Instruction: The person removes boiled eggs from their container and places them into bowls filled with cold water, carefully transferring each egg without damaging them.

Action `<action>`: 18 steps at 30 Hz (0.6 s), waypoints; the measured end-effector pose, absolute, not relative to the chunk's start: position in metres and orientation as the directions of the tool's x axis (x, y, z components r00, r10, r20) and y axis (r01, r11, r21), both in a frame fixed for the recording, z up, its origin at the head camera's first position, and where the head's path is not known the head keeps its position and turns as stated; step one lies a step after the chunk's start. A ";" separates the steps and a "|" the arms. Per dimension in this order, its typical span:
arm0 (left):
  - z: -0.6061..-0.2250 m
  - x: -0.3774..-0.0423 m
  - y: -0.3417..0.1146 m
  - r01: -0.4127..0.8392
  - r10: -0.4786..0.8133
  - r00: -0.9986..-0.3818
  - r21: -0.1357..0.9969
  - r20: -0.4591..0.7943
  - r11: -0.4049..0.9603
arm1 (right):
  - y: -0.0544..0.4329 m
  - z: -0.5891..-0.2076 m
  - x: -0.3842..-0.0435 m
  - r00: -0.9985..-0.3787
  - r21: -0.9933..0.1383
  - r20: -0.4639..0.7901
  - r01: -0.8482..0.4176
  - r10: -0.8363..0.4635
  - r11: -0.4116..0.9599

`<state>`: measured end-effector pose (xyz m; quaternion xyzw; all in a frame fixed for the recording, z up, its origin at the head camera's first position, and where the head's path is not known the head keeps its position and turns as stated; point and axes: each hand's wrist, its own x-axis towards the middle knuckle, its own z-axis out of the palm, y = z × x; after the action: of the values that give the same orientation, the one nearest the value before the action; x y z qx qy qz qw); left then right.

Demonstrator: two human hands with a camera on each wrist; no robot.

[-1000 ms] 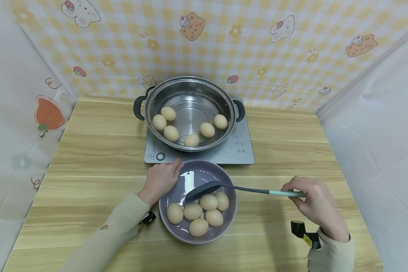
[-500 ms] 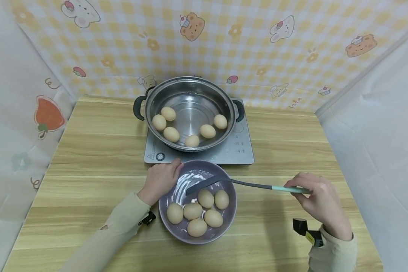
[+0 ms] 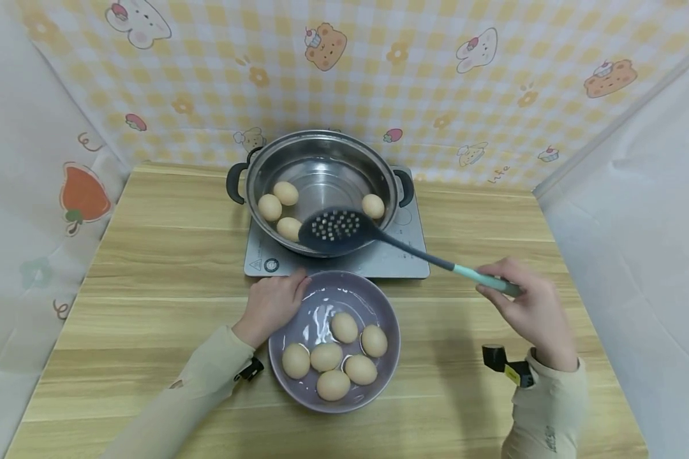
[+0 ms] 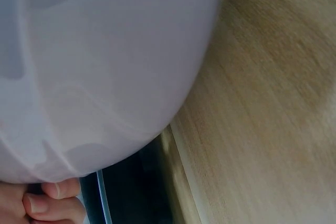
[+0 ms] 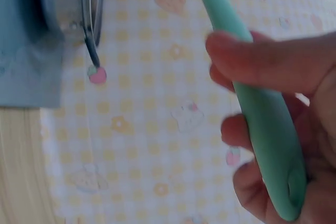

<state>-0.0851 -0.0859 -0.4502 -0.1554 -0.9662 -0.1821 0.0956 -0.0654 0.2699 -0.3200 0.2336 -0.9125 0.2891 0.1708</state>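
Note:
My right hand (image 3: 531,306) grips the mint-green handle (image 5: 262,119) of a slotted spoon, fingers wrapped round it. The spoon's dark perforated head (image 3: 335,229) is over the near side of the steel pot (image 3: 321,137), hiding part of its rim and inside. Pale spots show through its holes. Several eggs (image 3: 286,193) lie in the pot. My left hand (image 3: 272,306) holds the purple bowl (image 3: 373,293) at its left rim, thumb at the edge. In the left wrist view, curled fingers (image 4: 52,203) show at the bowl's edge. Several eggs (image 3: 333,386) sit in shiny liquid inside the bowl.
The pot stands on a silver induction cooker (image 3: 379,264), its black handles (image 3: 235,183) sticking out at both sides. The wooden table (image 3: 166,255) ends at a checked yellow cloth (image 3: 425,83) behind. White sheets (image 3: 637,191) stand on both sides.
The slotted spoon has moved from inside the bowl up and away to over the pot, its head turned. Eggs in the bowl shifted slightly. The left hand stays on the rim.

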 end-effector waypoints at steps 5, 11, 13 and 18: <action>-0.450 -0.085 -0.086 0.334 0.269 -0.934 0.311 0.234 0.890 | 0.254 -0.328 -0.084 -0.821 -0.356 0.500 -0.483 -0.274 0.800; -0.451 -0.086 -0.085 0.347 0.278 -0.929 0.311 0.246 0.885 | 0.240 -0.339 -0.099 -0.818 -0.304 0.516 -0.452 -0.254 0.839; -0.451 -0.086 -0.085 0.345 0.276 -0.930 0.314 0.245 0.884 | 0.238 -0.340 -0.101 -0.820 -0.291 0.513 -0.444 -0.254 0.847; -0.450 -0.086 -0.086 0.336 0.270 -0.934 0.322 0.234 0.885 | 0.235 -0.342 -0.103 -0.816 -0.263 0.507 -0.452 -0.277 0.852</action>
<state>-0.0860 -0.0857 -0.4504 -0.1568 -0.9665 -0.1817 0.0914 -0.1030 0.2346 -0.3420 0.1951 -0.9340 0.1892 0.2320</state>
